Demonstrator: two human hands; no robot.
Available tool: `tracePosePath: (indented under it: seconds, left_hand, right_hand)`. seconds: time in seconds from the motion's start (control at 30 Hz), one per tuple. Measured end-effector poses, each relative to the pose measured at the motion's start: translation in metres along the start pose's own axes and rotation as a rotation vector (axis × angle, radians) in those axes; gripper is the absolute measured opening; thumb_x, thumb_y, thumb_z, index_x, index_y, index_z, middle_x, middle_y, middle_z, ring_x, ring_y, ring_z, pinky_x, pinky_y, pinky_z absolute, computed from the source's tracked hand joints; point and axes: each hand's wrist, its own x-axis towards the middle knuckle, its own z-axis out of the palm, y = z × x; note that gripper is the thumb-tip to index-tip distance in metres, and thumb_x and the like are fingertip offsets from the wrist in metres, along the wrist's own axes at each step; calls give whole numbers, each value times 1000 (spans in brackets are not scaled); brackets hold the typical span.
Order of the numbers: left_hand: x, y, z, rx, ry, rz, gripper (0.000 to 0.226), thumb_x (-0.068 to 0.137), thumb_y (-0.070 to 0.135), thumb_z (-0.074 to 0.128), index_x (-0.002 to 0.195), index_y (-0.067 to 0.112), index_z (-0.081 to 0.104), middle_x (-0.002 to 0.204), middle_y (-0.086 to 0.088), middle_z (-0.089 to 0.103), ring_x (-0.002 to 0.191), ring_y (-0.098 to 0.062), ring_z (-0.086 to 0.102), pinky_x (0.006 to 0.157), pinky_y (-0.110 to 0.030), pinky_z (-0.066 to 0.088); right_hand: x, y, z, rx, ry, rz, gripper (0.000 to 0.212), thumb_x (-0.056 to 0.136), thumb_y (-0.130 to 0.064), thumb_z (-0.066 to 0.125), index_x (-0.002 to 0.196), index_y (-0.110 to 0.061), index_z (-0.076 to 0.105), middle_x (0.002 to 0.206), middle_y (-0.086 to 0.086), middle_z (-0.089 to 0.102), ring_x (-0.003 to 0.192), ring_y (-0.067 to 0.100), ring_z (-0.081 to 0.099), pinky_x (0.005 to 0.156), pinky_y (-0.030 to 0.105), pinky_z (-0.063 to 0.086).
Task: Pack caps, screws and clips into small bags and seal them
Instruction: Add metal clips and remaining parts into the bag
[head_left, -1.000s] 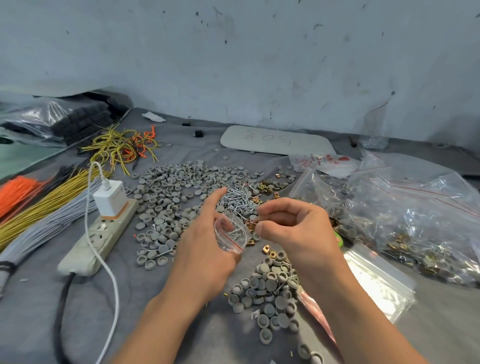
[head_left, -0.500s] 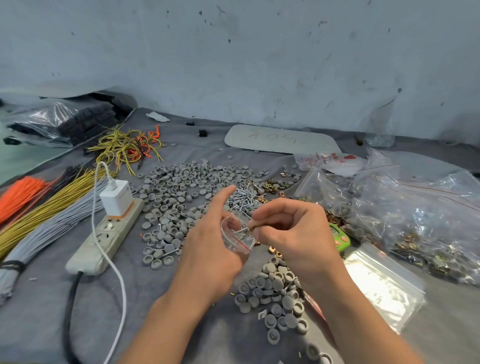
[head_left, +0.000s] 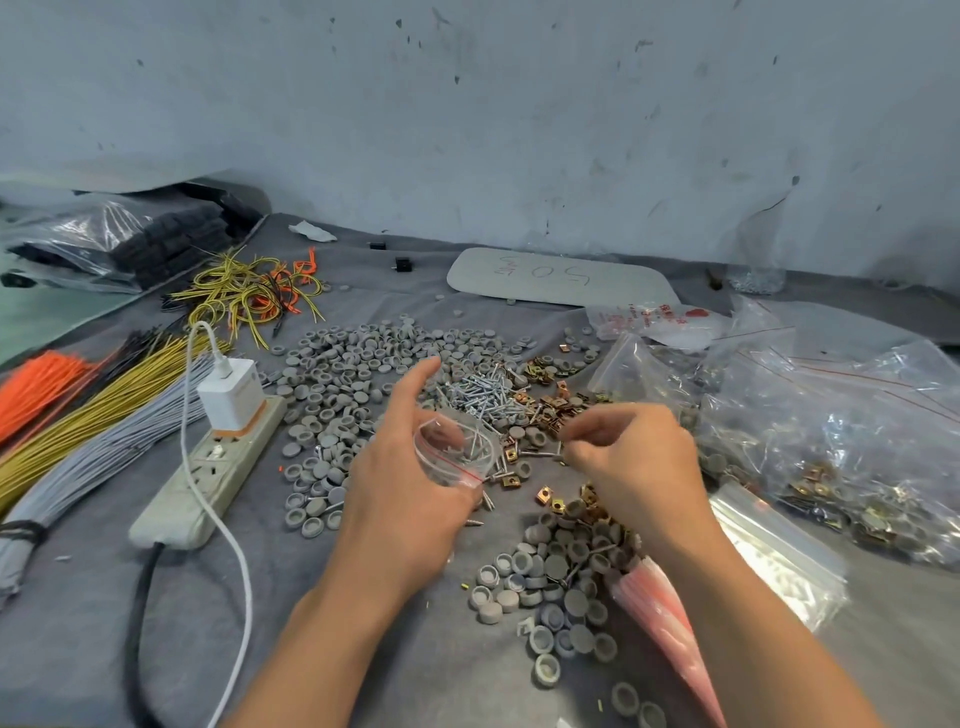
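Well left of our grip lies a power strip (head_left: 208, 478) with a white charger (head_left: 231, 395) plugged in. Our left hand (head_left: 410, 499) curls round a small bag (head_left: 452, 452), holding its mouth open, forefinger raised. Just beyond the bag lie loose screws (head_left: 483, 395), with clips (head_left: 550, 405) to their right. Our right hand (head_left: 639, 467) hangs beside the bag, fingertips drawn together; whether they pinch anything we cannot tell. Caps (head_left: 556, 577) lie beneath that wrist.
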Motion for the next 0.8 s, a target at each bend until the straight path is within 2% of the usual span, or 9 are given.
tracePosePath:
  seconds: [0.03,0.1,0.13,0.27,0.43,0.53,0.6,0.7,0.8]
  left_hand:
    - [0,0,0,3,12,2,107,69,12,89,145,61,30,97,29,63,88,7,63,72,-18,45]
    - [0,0,0,13,22,5,107,70,13,89,145,60,30,98,29,63,90,8,62,70,-15,42]
    - [0,0,0,16,21,3,107,70,13,89,145,60,30,98,30,63,91,8,62,71,-14,41]
    - [-1,0,1,17,11,-2,108,68,12,88,145,61,31,93,24,65,91,7,62,75,-14,43]
    - [0,1,2,52,14,-10,108,67,14,88,145,61,30,90,24,65,90,10,61,72,-11,42]
    - [0,3,2,74,-7,-19,109,68,14,87,144,63,27,91,26,64,89,10,60,73,-19,49]
    - [-1,6,2,89,-32,-33,109,71,13,85,145,64,25,92,26,64,86,7,62,77,-30,56]
    - [-3,10,4,107,-68,-42,107,73,12,83,145,65,23,94,23,63,87,2,62,82,-38,57]
    - [-2,11,6,97,-94,-42,108,74,9,82,145,64,23,98,21,61,88,1,61,82,-35,53]
  right_hand:
    - [-1,2,3,-148,-73,2,15,88,-18,79,80,-32,79,76,-15,76,69,5,72,62,19,58]
    - [-6,1,13,-392,-160,-19,5,91,-29,76,92,-28,80,89,-7,77,84,15,72,84,34,61]
    - [-7,1,18,-501,-173,-44,11,92,-35,74,96,-26,80,92,-3,76,91,20,70,91,39,58]
    - [-8,-5,27,-646,-182,-77,11,93,-31,65,95,-23,73,94,2,72,95,28,66,95,36,50]
    - [-8,-1,27,-492,-185,-103,19,90,-18,68,76,-29,62,87,-5,70,89,24,60,96,37,43]
    - [-7,1,21,-175,-96,-121,20,89,-19,77,75,-29,67,76,-14,67,77,11,64,75,26,48]
    - [-10,-4,17,98,-47,-140,20,86,-18,82,72,-26,71,67,-11,68,62,3,60,60,18,46]
    - [-18,-15,10,372,-82,-234,16,81,-12,85,73,-24,77,65,-5,71,56,5,57,54,21,48]
    - [-25,-21,12,406,-127,-284,17,79,-10,86,76,-26,80,68,-6,73,59,6,62,57,25,51]
